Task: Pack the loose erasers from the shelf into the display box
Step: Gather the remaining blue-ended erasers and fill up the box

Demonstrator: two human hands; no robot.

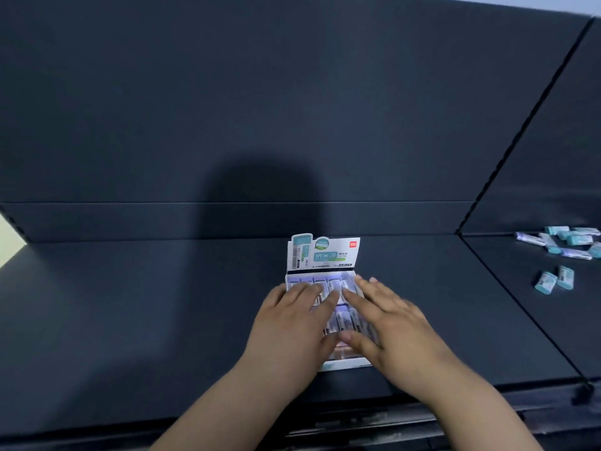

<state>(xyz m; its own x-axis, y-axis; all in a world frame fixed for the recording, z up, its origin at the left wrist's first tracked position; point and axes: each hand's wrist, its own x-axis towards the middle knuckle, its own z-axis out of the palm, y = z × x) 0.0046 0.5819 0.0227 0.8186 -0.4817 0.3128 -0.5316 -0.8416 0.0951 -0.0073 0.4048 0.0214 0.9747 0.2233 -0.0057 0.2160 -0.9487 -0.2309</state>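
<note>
The left hand [292, 315] and right hand [387, 320] are pressing flat, fingers spread, on wrapped erasers [343, 320] inside a white cardboard display box [325, 252]. Loose teal erasers [575, 239] are lying far right

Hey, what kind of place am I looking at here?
Probably a stationery shop shelf, or a mock-up: dark shelf boards, a printed display box of erasers, and loose erasers to the right.

We read the display box [325, 252] as thin printed card, white with teal print, smooth and faintly glossy. Inside the box, the packed erasers [344, 320] wear slick wrappers that catch a bluish glare. Right of the box, the loose erasers [569, 242] show a softer sheen. The shelf [146, 304] under the box looks dark, smooth and matt, like the back panel [227, 109] behind the box.
</note>
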